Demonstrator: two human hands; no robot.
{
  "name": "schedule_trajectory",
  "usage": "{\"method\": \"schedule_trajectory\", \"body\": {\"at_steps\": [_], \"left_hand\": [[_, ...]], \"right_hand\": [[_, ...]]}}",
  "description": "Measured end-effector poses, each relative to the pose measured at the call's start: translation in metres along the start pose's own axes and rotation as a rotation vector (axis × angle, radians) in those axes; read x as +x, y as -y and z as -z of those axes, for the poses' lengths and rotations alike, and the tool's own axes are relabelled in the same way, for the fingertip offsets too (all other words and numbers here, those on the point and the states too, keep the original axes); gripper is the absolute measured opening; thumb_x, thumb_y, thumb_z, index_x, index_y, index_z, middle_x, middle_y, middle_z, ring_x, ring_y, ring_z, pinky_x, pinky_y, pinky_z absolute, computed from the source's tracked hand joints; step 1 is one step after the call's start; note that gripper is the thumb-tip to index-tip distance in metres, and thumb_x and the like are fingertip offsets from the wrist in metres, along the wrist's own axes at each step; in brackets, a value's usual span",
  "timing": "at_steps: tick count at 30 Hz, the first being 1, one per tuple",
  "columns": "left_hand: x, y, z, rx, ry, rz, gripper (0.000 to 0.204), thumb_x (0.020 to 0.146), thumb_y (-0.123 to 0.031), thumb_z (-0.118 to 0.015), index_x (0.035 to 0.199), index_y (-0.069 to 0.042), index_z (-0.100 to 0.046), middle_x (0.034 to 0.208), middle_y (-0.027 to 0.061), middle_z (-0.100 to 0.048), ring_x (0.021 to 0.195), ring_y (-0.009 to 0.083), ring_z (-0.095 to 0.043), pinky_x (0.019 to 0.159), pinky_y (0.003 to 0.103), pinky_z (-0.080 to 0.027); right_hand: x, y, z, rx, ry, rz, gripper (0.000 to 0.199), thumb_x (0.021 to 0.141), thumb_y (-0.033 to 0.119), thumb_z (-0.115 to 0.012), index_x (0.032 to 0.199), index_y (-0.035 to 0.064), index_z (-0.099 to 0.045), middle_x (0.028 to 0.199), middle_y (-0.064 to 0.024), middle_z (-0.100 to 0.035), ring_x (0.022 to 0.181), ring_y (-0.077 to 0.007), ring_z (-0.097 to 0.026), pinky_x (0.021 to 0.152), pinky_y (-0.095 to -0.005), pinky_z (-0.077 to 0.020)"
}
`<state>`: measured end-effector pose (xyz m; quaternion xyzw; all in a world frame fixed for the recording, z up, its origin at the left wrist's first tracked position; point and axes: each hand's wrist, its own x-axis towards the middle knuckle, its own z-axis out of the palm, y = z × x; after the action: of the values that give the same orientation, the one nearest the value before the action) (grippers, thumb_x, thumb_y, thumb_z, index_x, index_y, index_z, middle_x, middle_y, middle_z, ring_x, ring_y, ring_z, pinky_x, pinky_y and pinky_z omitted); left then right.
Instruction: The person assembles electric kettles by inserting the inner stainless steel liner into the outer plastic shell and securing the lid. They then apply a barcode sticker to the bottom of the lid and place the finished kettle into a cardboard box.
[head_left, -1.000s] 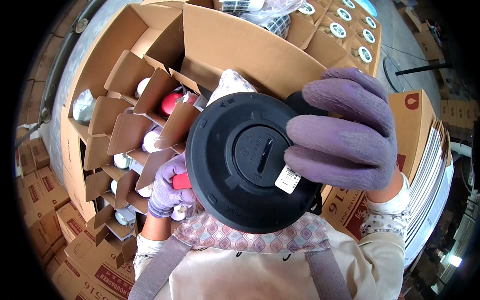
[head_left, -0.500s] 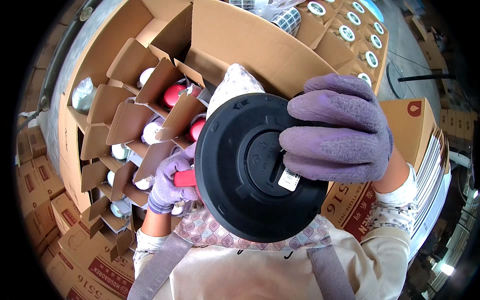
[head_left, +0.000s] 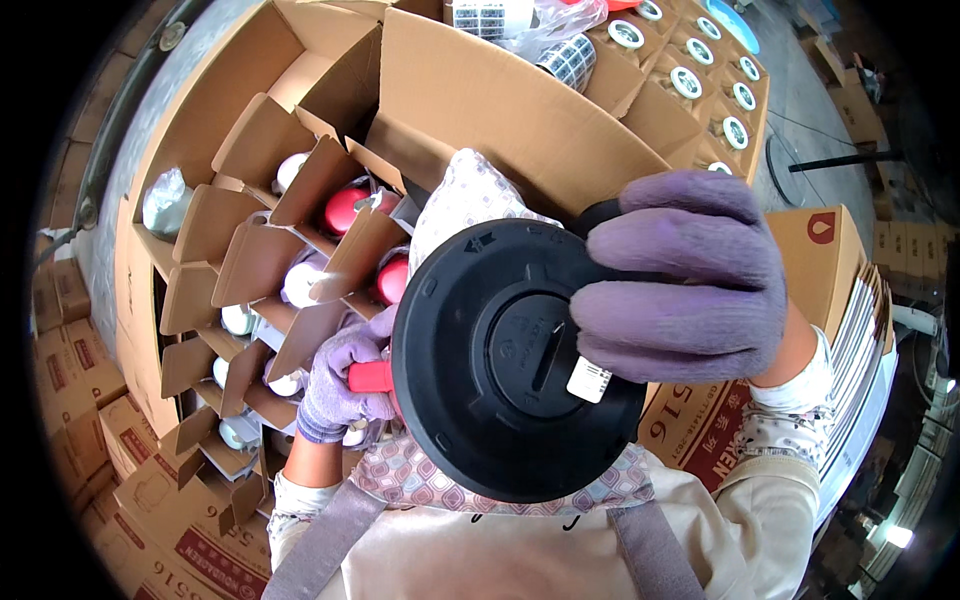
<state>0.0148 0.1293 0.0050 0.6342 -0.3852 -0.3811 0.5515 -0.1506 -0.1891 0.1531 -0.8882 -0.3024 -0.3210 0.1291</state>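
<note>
A round black plastic base (head_left: 500,360) with a small white sticker fills the middle of the view, held up close to the camera. My right hand (head_left: 685,275), in a purple glove, grips its upper right rim. My left hand (head_left: 340,385), also gloved in purple, holds a red part (head_left: 370,376) at the object's lower left edge. Below my hands stands an open cardboard box (head_left: 300,80) with cardboard dividers (head_left: 250,260). White and red round tops (head_left: 345,208) show in its cells.
A large brown box flap (head_left: 500,110) rises behind the black object. More cartons with round white lids (head_left: 690,80) lie at the upper right. Printed cartons (head_left: 150,500) are stacked at the lower left, flat stacked cardboard (head_left: 860,340) at the right.
The black object has moved slightly right and closer to the camera, with both hands keeping their hold. The divided box has shifted left in view.
</note>
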Motion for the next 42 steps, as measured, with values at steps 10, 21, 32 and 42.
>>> {"method": "schedule_trajectory", "body": {"at_steps": [10,21,32,42], "left_hand": [[-0.004,0.008,0.003,0.031,0.016,0.015,0.056,0.057,-0.049,-0.090,0.081,-0.010,-0.057,0.117,0.0179,-0.066,0.093,0.0239,-0.063,0.084,0.034,-0.046],[0.006,0.010,0.001,-0.102,0.070,-0.064,0.054,0.057,-0.048,-0.091,0.080,-0.011,-0.058,0.112,0.0159,-0.068,0.098,0.0246,-0.063,0.086,0.036,-0.046],[0.008,0.007,-0.002,-0.182,0.070,-0.037,0.051,0.057,-0.042,-0.092,0.077,-0.011,-0.058,0.126,0.0223,-0.062,0.110,0.0290,-0.063,0.093,0.039,-0.045],[0.012,-0.009,-0.007,-0.218,0.057,-0.024,0.045,0.064,-0.033,-0.087,0.090,-0.008,-0.059,0.129,0.0221,-0.059,0.113,0.0281,-0.061,0.094,0.038,-0.046]], "right_hand": [[-0.002,0.004,-0.006,0.019,0.046,-0.011,0.025,0.057,0.019,-0.067,0.082,0.0188,-0.070,0.093,0.0041,-0.065,0.087,-0.0198,-0.063,0.082,-0.0388,-0.0523],[-0.004,-0.003,-0.010,0.030,0.006,0.050,0.026,0.058,0.019,-0.067,0.084,0.0186,-0.070,0.094,0.0029,-0.065,0.088,-0.0209,-0.065,0.084,-0.0398,-0.0524],[-0.007,-0.012,-0.012,0.073,0.014,0.109,0.025,0.066,0.017,-0.071,0.091,0.0145,-0.071,0.100,-0.0031,-0.067,0.094,-0.0254,-0.065,0.085,-0.0424,-0.0520],[-0.009,-0.018,0.020,-0.008,0.128,0.007,0.024,0.076,0.017,-0.072,0.098,0.0092,-0.070,0.106,-0.0111,-0.067,0.101,-0.0330,-0.064,0.087,-0.0468,-0.0514]]}}
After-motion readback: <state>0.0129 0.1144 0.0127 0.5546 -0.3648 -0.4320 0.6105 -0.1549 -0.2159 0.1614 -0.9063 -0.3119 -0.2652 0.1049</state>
